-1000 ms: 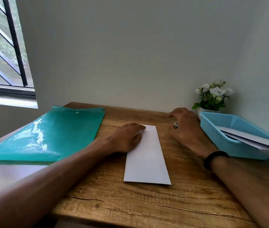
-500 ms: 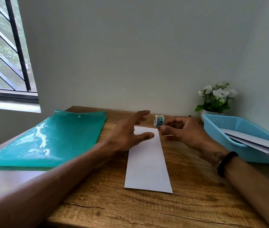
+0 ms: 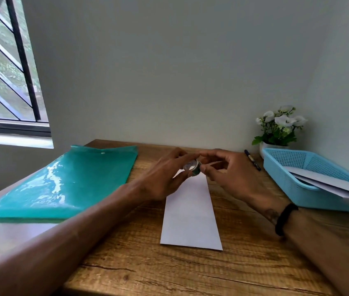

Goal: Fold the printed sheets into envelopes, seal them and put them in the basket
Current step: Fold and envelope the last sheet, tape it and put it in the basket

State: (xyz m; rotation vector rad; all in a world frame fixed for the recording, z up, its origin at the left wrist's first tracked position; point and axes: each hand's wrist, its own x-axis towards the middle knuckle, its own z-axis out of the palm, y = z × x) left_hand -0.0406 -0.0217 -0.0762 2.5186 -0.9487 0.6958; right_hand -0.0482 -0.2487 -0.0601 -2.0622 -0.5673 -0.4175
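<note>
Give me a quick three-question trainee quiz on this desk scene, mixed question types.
1. True or false: both hands hold the small tape roll above the folded white sheet.
2. Multiple choice: the blue basket sits A) at the window, B) on the table's right side beside the flower pot, C) on the green folder.
3. Fill in: the black wristband is on the ___ wrist.

Key: 1 true; 2 B; 3 right. The left hand and right hand both pinch the roll.
</note>
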